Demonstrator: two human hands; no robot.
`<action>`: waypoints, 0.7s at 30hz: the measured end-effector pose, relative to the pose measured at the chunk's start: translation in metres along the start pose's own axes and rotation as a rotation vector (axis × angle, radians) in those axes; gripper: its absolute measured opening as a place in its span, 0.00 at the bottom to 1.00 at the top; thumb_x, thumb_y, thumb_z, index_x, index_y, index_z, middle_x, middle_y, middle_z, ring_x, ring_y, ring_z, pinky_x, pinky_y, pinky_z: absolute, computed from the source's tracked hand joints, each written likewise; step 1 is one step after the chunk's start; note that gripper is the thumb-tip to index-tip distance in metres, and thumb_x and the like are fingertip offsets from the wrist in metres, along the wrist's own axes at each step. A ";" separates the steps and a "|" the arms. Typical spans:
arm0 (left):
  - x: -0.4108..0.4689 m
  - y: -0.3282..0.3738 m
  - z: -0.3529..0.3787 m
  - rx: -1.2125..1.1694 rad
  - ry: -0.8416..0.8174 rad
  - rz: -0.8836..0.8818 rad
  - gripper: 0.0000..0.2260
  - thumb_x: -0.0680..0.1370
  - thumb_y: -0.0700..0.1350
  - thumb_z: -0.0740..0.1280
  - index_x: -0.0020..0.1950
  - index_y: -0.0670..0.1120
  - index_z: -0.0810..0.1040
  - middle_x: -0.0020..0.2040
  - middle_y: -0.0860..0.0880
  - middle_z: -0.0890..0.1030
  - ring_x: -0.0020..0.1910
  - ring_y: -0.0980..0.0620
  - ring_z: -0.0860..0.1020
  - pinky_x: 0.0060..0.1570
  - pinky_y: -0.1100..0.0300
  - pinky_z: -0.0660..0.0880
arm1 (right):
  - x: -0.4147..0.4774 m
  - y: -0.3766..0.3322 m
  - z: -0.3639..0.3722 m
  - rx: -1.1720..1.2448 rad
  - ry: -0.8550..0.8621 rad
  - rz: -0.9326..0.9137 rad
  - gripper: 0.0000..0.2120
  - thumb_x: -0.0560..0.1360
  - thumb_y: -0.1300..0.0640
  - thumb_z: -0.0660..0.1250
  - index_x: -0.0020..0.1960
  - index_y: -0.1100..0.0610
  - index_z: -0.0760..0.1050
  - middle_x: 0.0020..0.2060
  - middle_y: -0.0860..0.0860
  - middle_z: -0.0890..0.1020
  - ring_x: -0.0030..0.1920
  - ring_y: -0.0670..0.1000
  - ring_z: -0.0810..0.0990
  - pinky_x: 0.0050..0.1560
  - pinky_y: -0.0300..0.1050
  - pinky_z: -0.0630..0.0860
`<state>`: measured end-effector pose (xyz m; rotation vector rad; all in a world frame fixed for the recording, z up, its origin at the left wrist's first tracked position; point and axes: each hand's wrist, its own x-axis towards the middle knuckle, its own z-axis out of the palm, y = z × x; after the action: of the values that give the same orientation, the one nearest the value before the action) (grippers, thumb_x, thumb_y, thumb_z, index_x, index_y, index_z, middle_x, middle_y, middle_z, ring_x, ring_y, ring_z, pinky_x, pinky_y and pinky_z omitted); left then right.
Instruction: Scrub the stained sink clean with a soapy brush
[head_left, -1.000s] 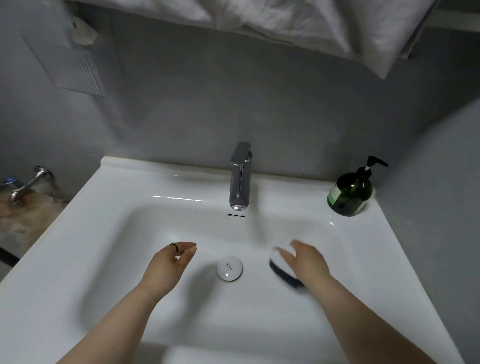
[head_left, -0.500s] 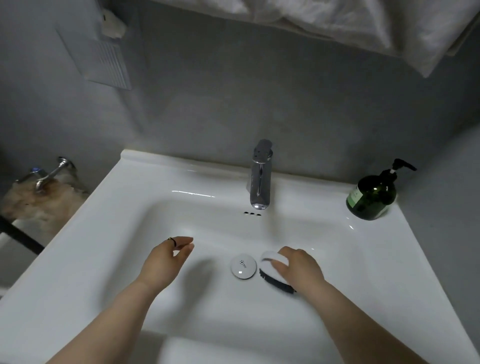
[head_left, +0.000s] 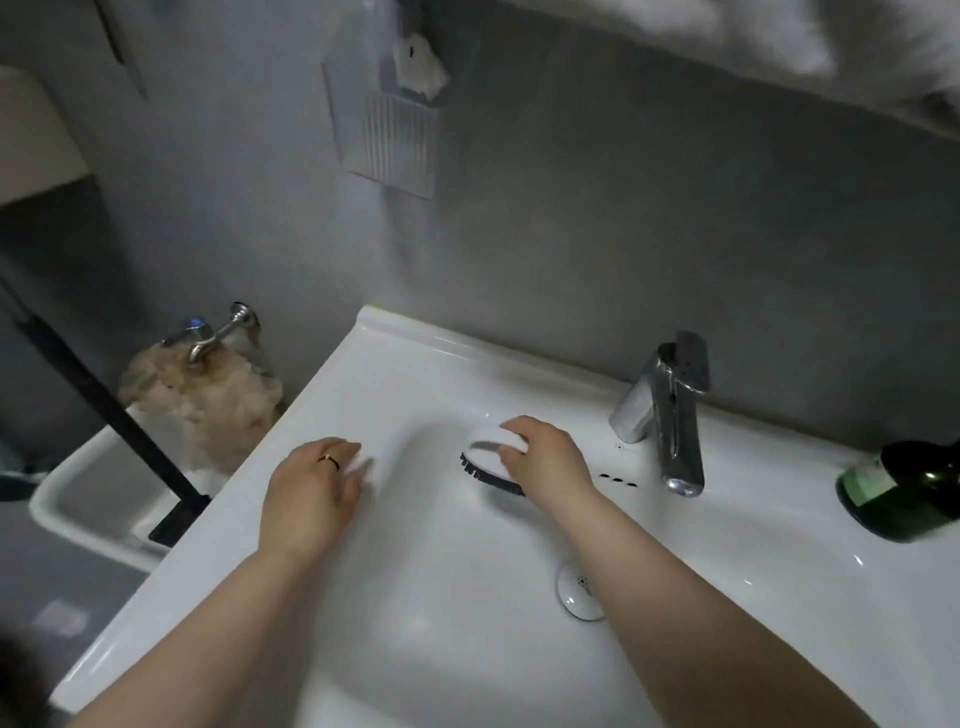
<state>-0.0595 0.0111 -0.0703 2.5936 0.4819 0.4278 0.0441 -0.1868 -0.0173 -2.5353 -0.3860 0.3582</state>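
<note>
Sink (head_left: 395, 374), white and glossy, spreads under both my forearms. Off its left edge a black pole (head_left: 104, 405) slants down into a smaller basin, and a fluffy beige bundle (head_left: 208, 400) sits beneath a chrome wall tap (head_left: 213, 335). My left hand (head_left: 311, 493) lies palm down on the left slope of the bowl, fingers straight and close together, their tips blurred; a thin ring (head_left: 329, 459) shows on one finger. To its right, well apart from it, the brush (head_left: 488, 457) sits on the back slope of the bowl, dark bristles down against the porcelain. My right hand (head_left: 550, 462) covers the brush's white top, fingers curled over it. The drain plug (head_left: 579, 592) lies nearer me, beside my right forearm. The chrome faucet (head_left: 670, 415) stands on the back ledge, and a dark green soap bottle (head_left: 898, 493) sits at the far right.
</note>
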 end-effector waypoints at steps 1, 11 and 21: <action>0.001 -0.009 0.002 0.033 -0.003 0.009 0.08 0.71 0.38 0.68 0.48 0.36 0.81 0.47 0.38 0.81 0.47 0.36 0.79 0.50 0.48 0.73 | 0.009 -0.006 -0.001 0.002 0.019 0.002 0.17 0.77 0.59 0.59 0.66 0.54 0.71 0.64 0.51 0.75 0.64 0.53 0.72 0.57 0.40 0.68; 0.002 -0.034 0.013 0.103 -0.002 0.056 0.18 0.70 0.48 0.55 0.41 0.42 0.82 0.42 0.45 0.81 0.43 0.44 0.78 0.50 0.56 0.63 | 0.095 -0.040 -0.002 -0.096 0.101 0.028 0.17 0.77 0.60 0.58 0.64 0.55 0.73 0.61 0.53 0.78 0.62 0.56 0.74 0.55 0.42 0.70; 0.002 -0.039 0.021 0.079 0.089 0.065 0.18 0.70 0.48 0.55 0.43 0.41 0.82 0.45 0.44 0.82 0.49 0.51 0.68 0.54 0.55 0.62 | 0.128 -0.043 0.011 -0.251 0.158 0.047 0.15 0.76 0.62 0.57 0.59 0.57 0.76 0.57 0.55 0.79 0.58 0.57 0.75 0.49 0.41 0.69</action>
<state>-0.0602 0.0361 -0.1067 2.6806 0.4538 0.5595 0.1501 -0.1030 -0.0244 -2.7979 -0.3287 0.1311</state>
